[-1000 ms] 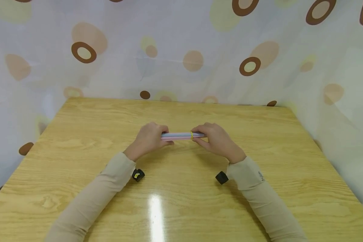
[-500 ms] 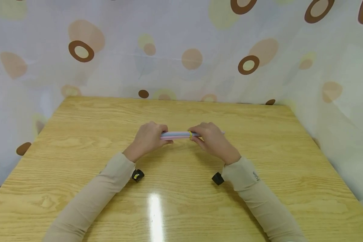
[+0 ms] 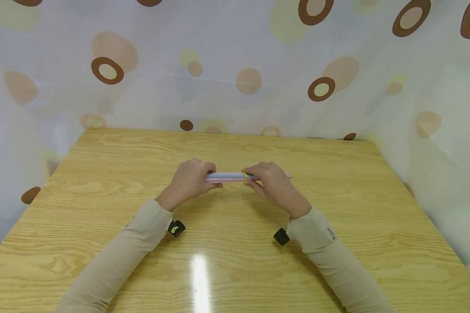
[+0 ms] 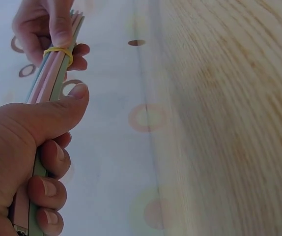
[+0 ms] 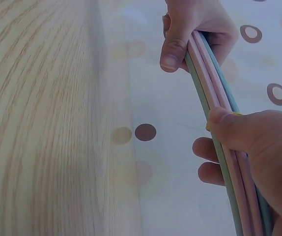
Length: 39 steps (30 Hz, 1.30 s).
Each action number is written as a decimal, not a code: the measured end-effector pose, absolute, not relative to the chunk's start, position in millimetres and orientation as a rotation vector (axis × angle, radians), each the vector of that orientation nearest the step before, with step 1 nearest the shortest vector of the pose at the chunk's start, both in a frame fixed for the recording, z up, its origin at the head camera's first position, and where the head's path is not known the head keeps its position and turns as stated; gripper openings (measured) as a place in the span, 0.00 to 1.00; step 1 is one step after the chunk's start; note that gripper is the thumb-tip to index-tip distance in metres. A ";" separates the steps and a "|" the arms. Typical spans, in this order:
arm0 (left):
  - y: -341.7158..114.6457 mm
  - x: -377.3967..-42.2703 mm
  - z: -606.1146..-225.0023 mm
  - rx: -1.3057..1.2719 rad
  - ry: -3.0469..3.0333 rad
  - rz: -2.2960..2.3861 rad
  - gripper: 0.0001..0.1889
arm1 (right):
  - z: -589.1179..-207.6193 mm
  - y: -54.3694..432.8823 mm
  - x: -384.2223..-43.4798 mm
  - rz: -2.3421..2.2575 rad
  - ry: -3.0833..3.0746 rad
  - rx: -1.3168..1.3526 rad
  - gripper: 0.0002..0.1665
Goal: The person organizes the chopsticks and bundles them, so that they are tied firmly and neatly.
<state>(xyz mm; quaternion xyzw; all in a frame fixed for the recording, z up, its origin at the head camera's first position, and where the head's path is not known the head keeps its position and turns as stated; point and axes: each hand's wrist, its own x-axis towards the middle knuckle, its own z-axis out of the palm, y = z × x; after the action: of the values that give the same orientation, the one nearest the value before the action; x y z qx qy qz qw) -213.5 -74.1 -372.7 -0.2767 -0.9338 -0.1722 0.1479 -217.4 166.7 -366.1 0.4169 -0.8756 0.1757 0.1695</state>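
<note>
A bundle of pastel chopsticks (image 3: 225, 177) in pink, green and blue lies level between my hands, held above the table. My left hand (image 3: 189, 179) wraps its fingers round the thicker end, with the thumb along the sticks in the left wrist view. Near the thinner end, my right hand (image 3: 276, 186) pinches the bundle between thumb and fingers. Right at those fingertips a yellow rubber band (image 4: 58, 51) circles the chopsticks. The narrow tips stick out past my right hand in the head view.
Beneath my hands spreads a wood-grain table (image 3: 235, 261). A white cloth with brown and beige spots (image 3: 219, 100) hangs along its back and sides. Each wrist carries a small black camera, the left one (image 3: 176, 228) and the right one (image 3: 281, 237).
My right hand has shifted slightly left, and the chopstick tips now show beyond it. The left hand keeps its grip, nearly in the same place.
</note>
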 end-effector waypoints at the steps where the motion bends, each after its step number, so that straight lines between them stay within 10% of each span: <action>1: -73.2 -213.1 -373.1 -0.810 -2.680 -0.488 0.17 | -366.6 165.5 -217.0 0.496 -2.478 1.198 0.17; 39: -69.4 -210.9 -376.3 -0.844 -2.639 -0.455 0.19 | -367.8 154.9 -216.7 0.440 -2.443 1.278 0.15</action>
<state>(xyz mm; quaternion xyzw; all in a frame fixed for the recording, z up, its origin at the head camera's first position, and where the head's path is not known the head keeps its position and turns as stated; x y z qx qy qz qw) -210.9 -69.4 -376.3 -0.2965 -0.9268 -0.1600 0.1662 -216.7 154.9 -367.8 0.4507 -0.8617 0.1553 0.1739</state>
